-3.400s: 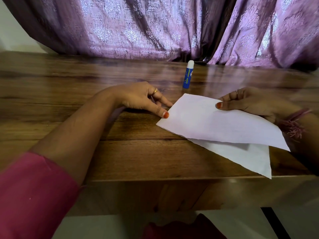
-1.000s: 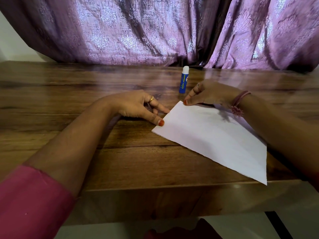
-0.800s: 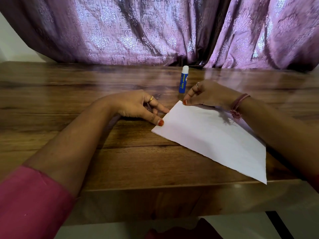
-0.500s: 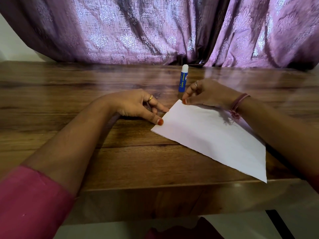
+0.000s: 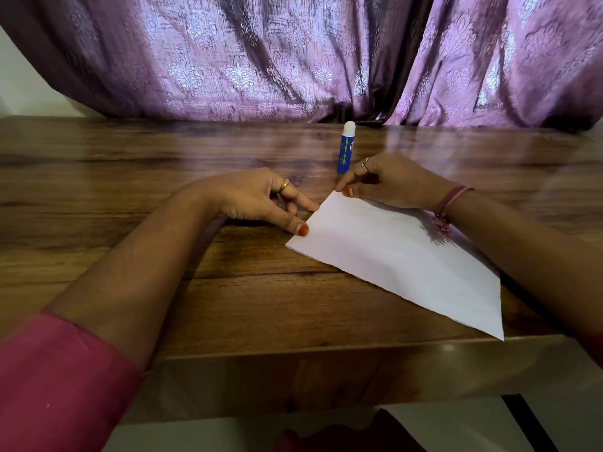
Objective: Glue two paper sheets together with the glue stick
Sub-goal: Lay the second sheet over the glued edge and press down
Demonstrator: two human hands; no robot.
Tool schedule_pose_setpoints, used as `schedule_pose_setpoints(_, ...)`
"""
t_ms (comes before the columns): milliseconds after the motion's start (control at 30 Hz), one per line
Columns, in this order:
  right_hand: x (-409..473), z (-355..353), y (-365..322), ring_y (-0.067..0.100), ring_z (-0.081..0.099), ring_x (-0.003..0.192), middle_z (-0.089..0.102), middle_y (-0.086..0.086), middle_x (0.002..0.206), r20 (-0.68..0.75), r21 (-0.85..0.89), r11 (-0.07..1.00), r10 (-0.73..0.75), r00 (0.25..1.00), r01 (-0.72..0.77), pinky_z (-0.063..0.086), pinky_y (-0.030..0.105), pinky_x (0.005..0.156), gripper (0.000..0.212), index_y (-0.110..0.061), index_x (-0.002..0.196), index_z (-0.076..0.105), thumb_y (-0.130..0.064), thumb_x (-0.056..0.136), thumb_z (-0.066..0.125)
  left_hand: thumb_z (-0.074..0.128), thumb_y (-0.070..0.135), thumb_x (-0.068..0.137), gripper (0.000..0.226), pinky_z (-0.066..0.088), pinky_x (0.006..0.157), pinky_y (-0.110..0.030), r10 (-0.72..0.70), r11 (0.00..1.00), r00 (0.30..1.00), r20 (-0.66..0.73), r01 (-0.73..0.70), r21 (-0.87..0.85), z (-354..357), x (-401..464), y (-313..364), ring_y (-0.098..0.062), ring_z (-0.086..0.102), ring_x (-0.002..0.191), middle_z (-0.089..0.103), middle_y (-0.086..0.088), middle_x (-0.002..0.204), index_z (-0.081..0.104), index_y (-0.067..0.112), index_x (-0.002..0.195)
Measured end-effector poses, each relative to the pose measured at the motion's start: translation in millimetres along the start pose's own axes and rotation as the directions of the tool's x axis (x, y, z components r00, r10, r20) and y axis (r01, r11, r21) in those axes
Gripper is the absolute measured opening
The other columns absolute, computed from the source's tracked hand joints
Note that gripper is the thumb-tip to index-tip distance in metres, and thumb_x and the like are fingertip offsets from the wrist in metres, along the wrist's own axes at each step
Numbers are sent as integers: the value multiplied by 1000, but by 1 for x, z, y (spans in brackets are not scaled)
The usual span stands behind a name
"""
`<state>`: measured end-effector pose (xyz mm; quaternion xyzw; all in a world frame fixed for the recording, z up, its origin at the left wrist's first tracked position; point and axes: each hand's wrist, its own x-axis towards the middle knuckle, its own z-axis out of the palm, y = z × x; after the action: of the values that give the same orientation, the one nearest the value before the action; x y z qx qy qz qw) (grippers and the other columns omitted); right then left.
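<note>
- Purple patterned curtain fabric [image 5: 261, 60] hangs in heavy folds behind a glossy brown wood-grain table [image 5: 130, 164], which fills the middle of the view; a strip of pale wall shows at the far left.
- One white rectangular paper stack [image 5: 391, 256] lies flat on the table, turned at an angle so one corner points away and another reaches the near table edge. Only one sheet face shows; whether a second sheet lies beneath cannot be told from this view.
- One blue glue stick with a white cap [image 5: 345, 148] stands upright on the table, capped, just beyond the paper's far corner and close behind the right hand's fingers.
- Two bare hands are in view. The left hand [image 5: 257, 200] rests on the table beside the paper's left edge, fingers loosely bent, its thumb tip with orange-red polish pressing at that edge; it grips nothing. One gold ring shows on it.
- The right hand [image 5: 388, 184] sits at the paper's far corner, fingers curled, thumb and forefinger tips meeting at the corner; whether they pinch the sheet or only press it cannot be told. One ring shows on a finger, and one pinkish thread band [image 5: 452, 200] circles the wrist.
- One pink sleeve [image 5: 58, 386] covers the left upper forearm.
</note>
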<state>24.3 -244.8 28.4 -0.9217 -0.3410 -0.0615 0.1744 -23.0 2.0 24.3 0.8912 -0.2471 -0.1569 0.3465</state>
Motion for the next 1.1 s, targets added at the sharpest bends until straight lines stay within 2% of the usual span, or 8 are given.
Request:
schedule_pose_setpoints(200, -2, 1, 0, 3, 55, 81, 59, -20, 84, -25, -71, 997, -34, 999, 32, 34, 11, 72, 21, -21, 106, 73, -16, 88, 64, 79, 57, 52, 56, 40, 81, -32, 3, 1000, 1000, 11, -3, 13, -1, 1, -3, -2, 54, 77, 62, 18, 76, 69, 43, 105)
schedule_pose_setpoints(367, -9, -1, 2, -30, 47, 75, 46, -24, 74, -14, -55, 993, -105, 994, 104, 30, -6, 68, 24, -15, 110, 72, -8, 89, 62, 78, 56, 53, 52, 38, 75, -22, 19, 1000, 1000, 5, -19, 20, -1, 1, -4, 2, 52, 71, 60, 20, 73, 68, 46, 103)
schedule_pose_setpoints(433, -9, -2, 3, -11, 58, 81, 59, -12, 78, 22, -35, 993, -116, 993, 117, 40, 4, 73, 25, -14, 113, 70, -10, 91, 60, 78, 54, 53, 54, 38, 72, -19, 18, 1000, 1000, 9, -18, 8, -1, 1, -4, 3, 52, 70, 60, 20, 72, 69, 43, 105)
schedule_pose_setpoints(533, -8, -2, 9, 37, 59, 86, 67, 24, 90, 63, -43, 995, -85, 994, 87, 46, 43, 85, 26, -18, 117, 68, -15, 94, 57, 80, 49, 54, 56, 39, 73, -18, 20, 1000, 1000, 22, -20, -5, -2, 0, -4, 1, 53, 72, 59, 19, 74, 68, 40, 108)
schedule_pose_setpoints(700, -9, 2, 15, -9, 51, 74, 69, 0, 93, 28, -5, 989, -147, 989, 147, 35, 3, 71, 26, -18, 117, 67, -13, 93, 57, 79, 45, 56, 52, 39, 68, -11, 18, 1000, 999, 49, -18, 5, -4, -5, -1, 9, 49, 66, 57, 25, 77, 64, 52, 106)
schedule_pose_setpoints(767, -9, 3, 15, -11, 52, 77, 68, -1, 95, 23, 4, 990, -141, 990, 141, 36, 5, 73, 27, -19, 117, 67, -13, 93, 57, 78, 48, 54, 52, 37, 72, -19, 1, 999, 997, 82, -4, 38, -5, -7, 1, 9, 47, 67, 56, 26, 81, 64, 55, 103)
schedule_pose_setpoints(900, -8, 4, 18, 23, 56, 81, 70, 11, 93, 20, -28, 993, -116, 993, 116, 44, 29, 78, 26, -22, 118, 67, -18, 94, 56, 77, 43, 54, 65, 37, 77, -15, -2, 997, 992, 128, -9, 79, -6, -12, 5, 7, 44, 72, 52, 19, 92, 59, 47, 116)
schedule_pose_setpoints(1100, -9, 1, 17, -29, 45, 83, 50, -29, 84, 38, -9, 992, -123, 992, 124, 29, -5, 74, 26, -18, 118, 67, -16, 94, 56, 75, 31, 62, 69, 37, 75, -5, -17, 997, 986, 168, 4, 77, -5, -15, 11, 13, 45, 73, 51, 13, 101, 51, 40, 126)
